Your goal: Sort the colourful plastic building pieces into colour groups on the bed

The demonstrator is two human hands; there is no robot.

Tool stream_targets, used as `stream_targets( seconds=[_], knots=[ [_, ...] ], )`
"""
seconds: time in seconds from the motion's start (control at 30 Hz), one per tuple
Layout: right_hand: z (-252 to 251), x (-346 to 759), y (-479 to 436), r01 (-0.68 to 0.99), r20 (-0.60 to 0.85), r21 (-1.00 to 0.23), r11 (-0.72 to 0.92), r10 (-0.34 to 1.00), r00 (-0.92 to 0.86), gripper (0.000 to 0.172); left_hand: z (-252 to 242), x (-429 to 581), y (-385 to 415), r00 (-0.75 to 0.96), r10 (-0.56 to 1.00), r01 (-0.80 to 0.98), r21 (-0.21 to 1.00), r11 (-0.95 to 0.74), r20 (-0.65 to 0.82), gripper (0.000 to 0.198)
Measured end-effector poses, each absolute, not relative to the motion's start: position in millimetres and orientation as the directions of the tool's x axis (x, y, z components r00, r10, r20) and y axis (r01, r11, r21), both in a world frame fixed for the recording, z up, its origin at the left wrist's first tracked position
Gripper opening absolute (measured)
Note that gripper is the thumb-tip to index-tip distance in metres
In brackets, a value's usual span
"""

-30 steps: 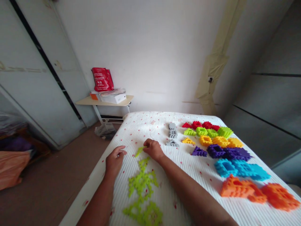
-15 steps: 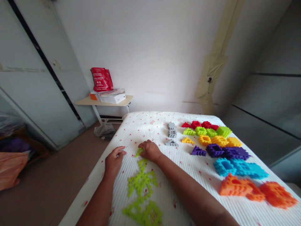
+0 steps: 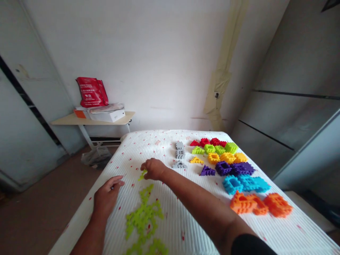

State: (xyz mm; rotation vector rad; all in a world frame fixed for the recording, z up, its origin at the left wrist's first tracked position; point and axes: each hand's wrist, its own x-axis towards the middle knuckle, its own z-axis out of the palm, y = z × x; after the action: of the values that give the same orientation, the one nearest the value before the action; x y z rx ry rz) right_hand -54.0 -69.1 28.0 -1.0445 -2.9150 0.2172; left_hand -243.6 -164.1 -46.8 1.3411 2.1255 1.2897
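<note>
Right hand [image 3: 154, 169] is closed in a fingertip pinch on one small lime piece [image 3: 142, 174], knuckles up, the piece sticking out to the left of the fingers just above the bed [image 3: 148, 145]. A second ago I had that piece a little farther from the lime chain [image 3: 143, 216]; half a second ago the hand had dropped it against the chain's far tip. Now it sits near that tip again with a narrow strip of bedding showing between them, so I judge the piece is not joined on. My left hand [image 3: 106, 196] has hardly moved: it rests palm down on the bed left of the chain, fingers loosely curled, thumb near the forefinger, with nothing in it that I can see. The chain lies flat between my forearms and runs towards me out of the bottom of the view. Beyond the right hand lie the grey pieces [image 3: 179, 154], and to their right the sorted rows, red blocks [image 3: 208, 142] farthest and orange blocks [image 3: 261, 204] nearest.
</note>
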Motion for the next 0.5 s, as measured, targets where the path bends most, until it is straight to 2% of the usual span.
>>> stream_targets(
  seconds=[0.17,0.27,0.37,0.5],
  knots=[
    [62,13,-28,0.69,0.091,-0.174,0.703,0.709,-0.699,0.04,-45,-242,-164,-0.506,0.841,0.565,0.811,0.153,0.194,0.031],
    [75,71,-2,0.813,0.102,-0.154,0.562,0.827,-0.552,0.039,-43,-241,-164,-0.509,0.841,0.564,0.81,0.161,0.187,0.031],
    [77,124,16,0.898,0.103,-0.106,0.426,0.903,-0.416,0.035,-40,-240,-165,-0.518,0.835,0.58,0.794,0.182,0.187,0.03],
    [66,165,27,0.94,0.073,-0.063,0.335,0.941,-0.33,0.032,-39,-239,-165,-0.517,0.833,0.604,0.773,0.194,0.195,0.029]
  ],
)
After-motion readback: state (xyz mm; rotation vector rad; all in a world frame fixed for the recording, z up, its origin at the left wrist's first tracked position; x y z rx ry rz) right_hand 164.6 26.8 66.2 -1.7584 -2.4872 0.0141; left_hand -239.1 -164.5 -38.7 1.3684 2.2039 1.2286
